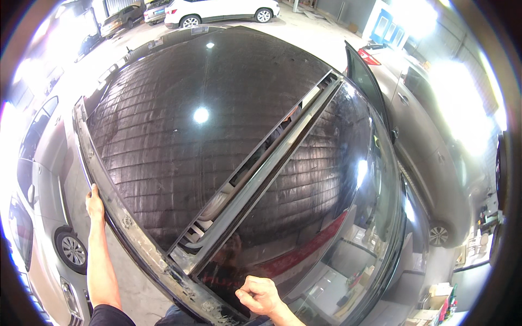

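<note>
A dark car roof (163,136) with large glossy glass panels fills the middle of the view. At its near left runs a bare, dirty side channel (128,221) with patches of residue. My left hand (95,205) is closed round the outer edge of this channel. An open slot (255,163) crosses the roof at a slant between the rear panel and the front sunroof glass (304,179); rails and trim show inside it. Over the near edge of the front glass, my right hand (260,295) is curled closed, and anything inside it is hidden.
A silver car (49,217) stands close on the left, and a grey-brown car (429,136) on the right. An open black car door (367,81) juts out at the far right. A white car (223,12) is parked beyond. Boxes (435,304) sit at lower right.
</note>
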Demonstrator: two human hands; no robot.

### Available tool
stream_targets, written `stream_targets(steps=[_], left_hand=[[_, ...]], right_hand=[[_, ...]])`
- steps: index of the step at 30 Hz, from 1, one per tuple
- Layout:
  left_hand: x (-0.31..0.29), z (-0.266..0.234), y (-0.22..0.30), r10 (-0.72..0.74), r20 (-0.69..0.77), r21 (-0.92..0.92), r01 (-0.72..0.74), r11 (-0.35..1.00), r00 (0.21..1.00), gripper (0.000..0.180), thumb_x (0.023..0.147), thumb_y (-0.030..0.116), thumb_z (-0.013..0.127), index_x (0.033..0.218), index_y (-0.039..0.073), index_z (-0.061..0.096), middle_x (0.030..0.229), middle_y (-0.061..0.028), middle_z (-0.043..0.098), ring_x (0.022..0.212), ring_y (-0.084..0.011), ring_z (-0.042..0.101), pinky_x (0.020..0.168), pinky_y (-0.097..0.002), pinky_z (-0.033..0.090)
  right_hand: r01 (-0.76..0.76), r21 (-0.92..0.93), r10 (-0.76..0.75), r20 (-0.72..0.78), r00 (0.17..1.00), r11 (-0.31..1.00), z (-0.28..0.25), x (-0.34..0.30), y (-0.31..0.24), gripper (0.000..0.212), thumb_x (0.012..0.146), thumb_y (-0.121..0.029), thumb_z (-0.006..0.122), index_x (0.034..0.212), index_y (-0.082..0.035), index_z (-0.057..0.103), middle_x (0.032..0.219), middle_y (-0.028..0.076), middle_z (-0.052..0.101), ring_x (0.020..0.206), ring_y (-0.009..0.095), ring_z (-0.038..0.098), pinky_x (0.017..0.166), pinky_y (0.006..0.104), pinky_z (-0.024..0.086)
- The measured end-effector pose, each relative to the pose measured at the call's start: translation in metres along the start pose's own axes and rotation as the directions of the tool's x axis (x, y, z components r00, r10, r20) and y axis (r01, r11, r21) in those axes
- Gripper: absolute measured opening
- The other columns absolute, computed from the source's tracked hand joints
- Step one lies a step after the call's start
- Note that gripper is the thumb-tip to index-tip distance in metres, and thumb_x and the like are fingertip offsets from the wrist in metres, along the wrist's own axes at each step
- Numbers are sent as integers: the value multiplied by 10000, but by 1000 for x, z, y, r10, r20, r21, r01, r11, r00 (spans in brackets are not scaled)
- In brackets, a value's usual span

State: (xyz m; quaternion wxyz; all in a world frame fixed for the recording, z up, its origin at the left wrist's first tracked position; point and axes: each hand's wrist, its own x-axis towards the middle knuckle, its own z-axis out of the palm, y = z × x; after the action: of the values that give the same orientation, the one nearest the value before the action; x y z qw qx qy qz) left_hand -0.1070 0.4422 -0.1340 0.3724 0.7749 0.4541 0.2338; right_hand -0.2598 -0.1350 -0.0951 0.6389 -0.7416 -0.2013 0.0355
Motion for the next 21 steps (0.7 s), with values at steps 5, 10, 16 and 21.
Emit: stream_targets(steps=[5,10,16,21], left_hand=[[-9,0,9,7,5,-8,-6,1000,1000,798,972,584,542,1411,-81,501,1320,-250,619,1220,-325,600,1048,-405,438],[-10,-1,10,-9,10,-17,9,1000,1000,793,971,586,541,1412,-72,507,1332,-247,615,1235,-327,593,1055,-407,433],[-11,-1,11,-17,-2,14,17,1000,1000,788,971,589,532,1421,-57,509,1350,-247,606,1257,-327,582,1065,-409,428],[-9,-3,8,-4,18,8,4,1000,1000,794,972,593,528,1418,-64,506,1346,-243,607,1245,-328,587,1058,-409,432]], right_hand=[[-7,5,7,-5,1000,1000,-1,1,0,165,801,-38,753,697,-39,624,635,74,567,513,232,569,474,335,430],[-2,0,2,-16,1000,1000,-1,1,0,167,799,-37,751,692,-42,623,632,72,566,504,233,564,473,334,429],[-12,17,12,-26,1000,1000,-1,1,-2,163,797,-35,753,695,-39,626,631,72,562,510,226,569,473,332,427],[-20,15,20,-21,1000,1000,0,-1,0,162,796,-34,754,697,-37,625,634,70,562,515,224,571,472,332,428]])
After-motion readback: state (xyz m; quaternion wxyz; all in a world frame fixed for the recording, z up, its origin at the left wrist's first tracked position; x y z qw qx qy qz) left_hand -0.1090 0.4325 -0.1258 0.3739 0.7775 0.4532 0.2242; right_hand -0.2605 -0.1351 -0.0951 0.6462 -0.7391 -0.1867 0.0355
